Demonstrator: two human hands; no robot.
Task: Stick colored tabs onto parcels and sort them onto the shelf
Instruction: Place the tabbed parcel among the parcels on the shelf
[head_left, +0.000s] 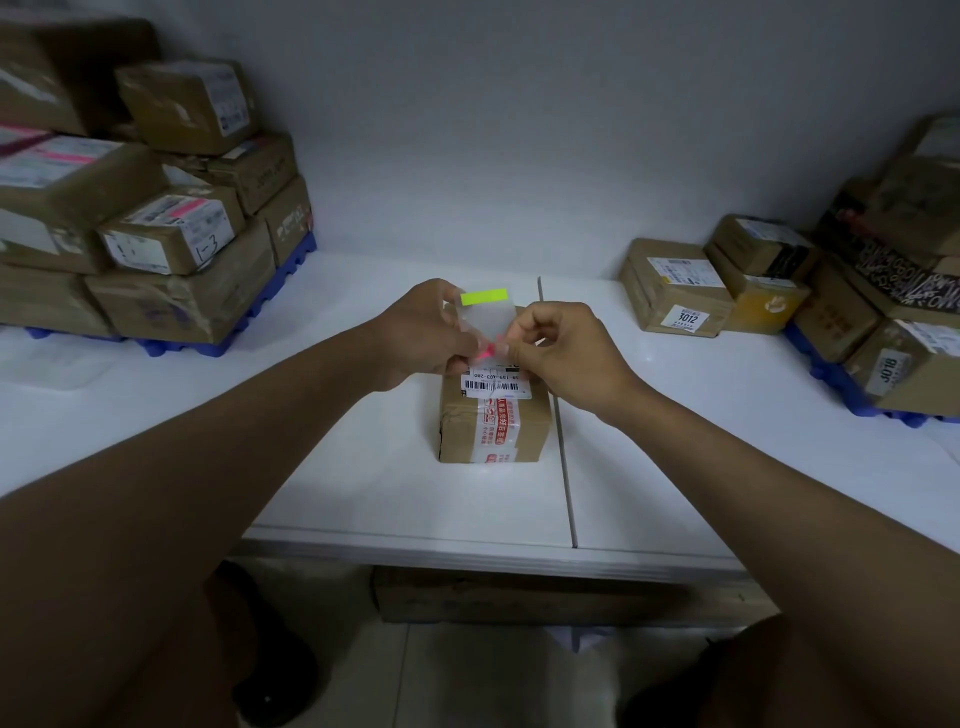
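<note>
Your two forearms reach in from the near edge and meet above the middle of the white bench (395, 483). Your left hand (426, 332) grips a clear backing sheet (485, 322) by its left side, fingers curled round it, and holds it upright over the parcel. One lime-green tab (484, 296) sits across the top of that sheet. Your right hand (558, 353) is curled, thumb and forefinger pinching a pink tab (485, 354) at the sheet's lower edge; whether the tab is free of the sheet you cannot tell from this view.

Directly under your hands, a small brown parcel (493, 421) stands on the bench, just left of the seam between the two bench tops. It bears a white barcode label (496, 383) on top and red-printed tape down its near face.

To the far left, a stack of cardboard boxes (156, 208) rests on a blue pallet (249, 317); some carry pink strips, and one is marked "1-3". To the far right, another pile of boxes (727, 280) stands against the wall, one labelled "3012", with further boxes on a second blue pallet (831, 374) at the right edge. Beneath the bench, a brown carton (519, 597) sits on the tiled floor.
</note>
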